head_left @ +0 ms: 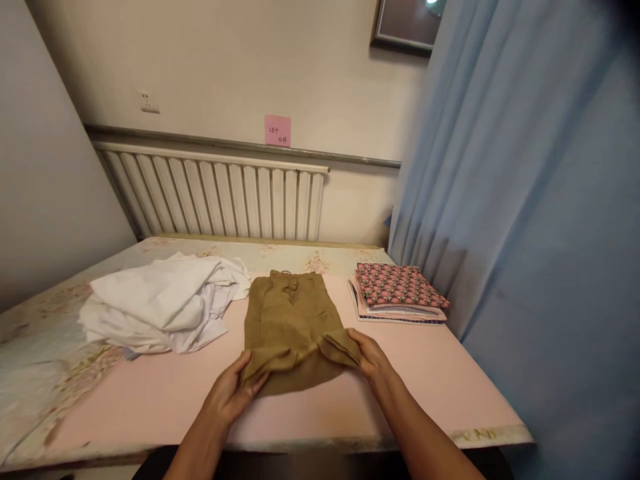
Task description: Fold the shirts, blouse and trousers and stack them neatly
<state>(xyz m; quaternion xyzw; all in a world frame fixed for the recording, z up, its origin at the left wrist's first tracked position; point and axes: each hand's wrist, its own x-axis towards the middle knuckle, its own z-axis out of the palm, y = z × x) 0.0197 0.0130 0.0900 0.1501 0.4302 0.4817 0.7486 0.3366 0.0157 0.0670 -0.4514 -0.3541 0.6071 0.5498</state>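
Note:
An olive-brown garment with a drawstring waist, which looks like a pair of shorts (293, 310), lies on the pink board in front of me. Its waist points away, toward the wall. My left hand (233, 390) grips the near left corner of the fabric between thumb and fingers. At the near right corner, my right hand (369, 353) pinches a folded edge. Between the two hands the upper layer is lifted and bunched, while a lower layer rests flat beneath it. The fingers under the cloth are partly hidden.
Crumpled white cloth (165, 300) is heaped on the left. A stack of folded fabrics with a red patterned piece (400, 285) on top sits at the right. The pink board (450, 373) covers part of a floral-covered table. Blue curtain (525, 200) hangs along the right; a radiator (220, 190) stands behind.

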